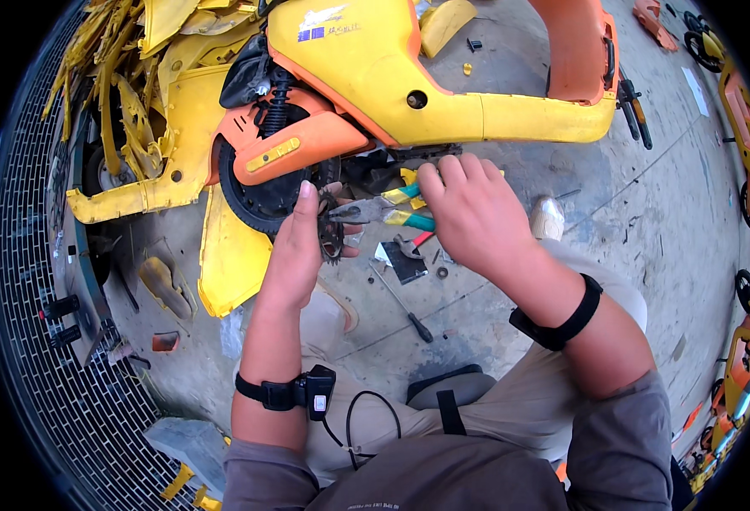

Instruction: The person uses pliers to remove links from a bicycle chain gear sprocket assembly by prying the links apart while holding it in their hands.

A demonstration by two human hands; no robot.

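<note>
My left hand (297, 243) is closed around a dark toothed sprocket (332, 242), holding it upright with the thumb on top and fingertips showing behind it. In my right hand (475, 211) is a pair of pliers (399, 208) with green and yellow handles. Its metal jaws reach left to the sprocket's face, near the centre; whether they grip a part there is too small to tell. Just beyond my hands stands a yellow and orange bike (452, 115), its black wheel (256, 200) close to my left hand.
On the concrete lie a screwdriver (402, 304), a red-handled hammer (412, 245) and a small dark ring (442, 272). Broken yellow panels (149, 119) pile up at the far left. A yellow panel (226, 255) lies by my left forearm. More bikes (745, 358) line the right side.
</note>
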